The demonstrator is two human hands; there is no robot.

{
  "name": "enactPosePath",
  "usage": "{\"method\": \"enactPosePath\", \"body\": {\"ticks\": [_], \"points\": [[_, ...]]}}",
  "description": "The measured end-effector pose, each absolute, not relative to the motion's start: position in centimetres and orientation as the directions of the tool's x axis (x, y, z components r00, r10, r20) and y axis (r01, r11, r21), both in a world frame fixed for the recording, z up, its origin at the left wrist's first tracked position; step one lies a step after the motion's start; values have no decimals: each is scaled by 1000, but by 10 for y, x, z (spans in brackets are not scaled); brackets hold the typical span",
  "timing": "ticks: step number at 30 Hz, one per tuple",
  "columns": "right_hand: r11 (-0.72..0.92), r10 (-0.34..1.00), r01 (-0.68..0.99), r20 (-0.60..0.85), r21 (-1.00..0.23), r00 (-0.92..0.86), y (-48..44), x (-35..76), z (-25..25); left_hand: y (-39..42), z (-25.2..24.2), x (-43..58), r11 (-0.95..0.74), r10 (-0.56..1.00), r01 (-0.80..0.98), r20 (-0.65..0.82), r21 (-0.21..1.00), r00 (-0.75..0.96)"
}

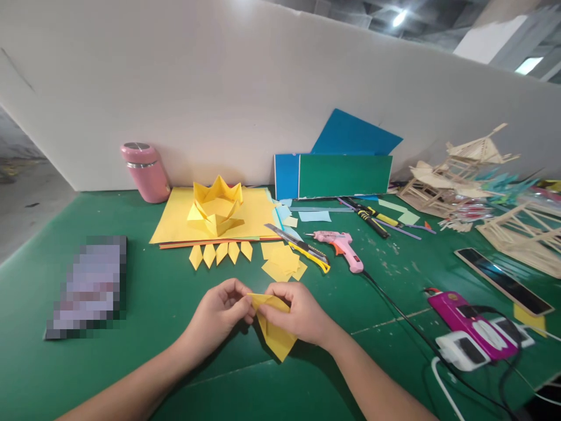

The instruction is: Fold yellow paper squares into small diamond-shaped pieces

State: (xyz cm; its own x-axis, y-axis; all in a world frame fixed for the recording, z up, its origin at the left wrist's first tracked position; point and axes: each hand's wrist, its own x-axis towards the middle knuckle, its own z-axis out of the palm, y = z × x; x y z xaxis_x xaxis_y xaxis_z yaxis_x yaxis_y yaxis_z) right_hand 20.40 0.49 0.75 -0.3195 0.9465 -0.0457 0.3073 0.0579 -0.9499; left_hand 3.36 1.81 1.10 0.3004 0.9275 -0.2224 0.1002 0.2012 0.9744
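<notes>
A piece of yellow paper, partly folded, is held between my two hands just above the green table. My left hand pinches its upper left corner between thumb and fingers. Across the paper lies the thumb of my right hand, with the fingers behind it gripping the upper right side. Beyond my hands, several folded yellow diamonds stand in a row, and loose yellow paper squares lie in a heap. A pointed yellow paper ring rests on stacked yellow sheets.
A utility knife with its blade out lies beside a pink glue gun, whose cord runs to a magenta power strip. Further around are a pink flask, a phone, green board and wooden stick models.
</notes>
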Motion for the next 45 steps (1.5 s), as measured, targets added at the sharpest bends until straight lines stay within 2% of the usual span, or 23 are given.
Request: {"method": "enactPosePath", "body": {"ticks": [8,13,15,17,18,20,21,22,26,30,34,40,45], "points": [[109,937,342,-19,-933,-350,5,206,7,17,14,33,197,918,61,-206,979,339],[280,925,436,120,-856,-359,7,208,8,20,12,34,184,908,114,-213,976,361],[308,930,493,149,-813,-335,9,209,6,21,11,30,77,944,154,-121,985,305],[308,938,554,151,-773,-311,11,211,4,21,11,24,-142,975,246,93,959,202],[313,939,581,153,-752,-308,12,212,3,20,11,20,-278,957,331,228,902,181],[338,933,614,166,-713,-321,13,213,0,17,10,14,-577,814,444,434,686,387],[357,926,621,175,-698,-336,14,213,0,14,9,12,-690,720,444,488,571,493],[377,918,623,187,-685,-350,14,213,-1,10,8,11,-761,645,445,477,472,597],[403,905,616,197,-677,-377,13,213,1,-1,3,14,-819,573,532,353,216,739],[299,938,608,110,-736,-327,12,212,3,-4,0,15,-798,567,601,371,30,735],[178,951,522,10,-834,-309,10,212,-1,-8,-2,14,-789,531,609,415,-74,739],[293,936,593,98,-750,-339,10,213,2,-11,-4,15,-765,558,639,411,-82,721],[259,960,645,116,-719,-255,14,215,4,-8,-3,15,-770,562,634,388,-78,731]]}}
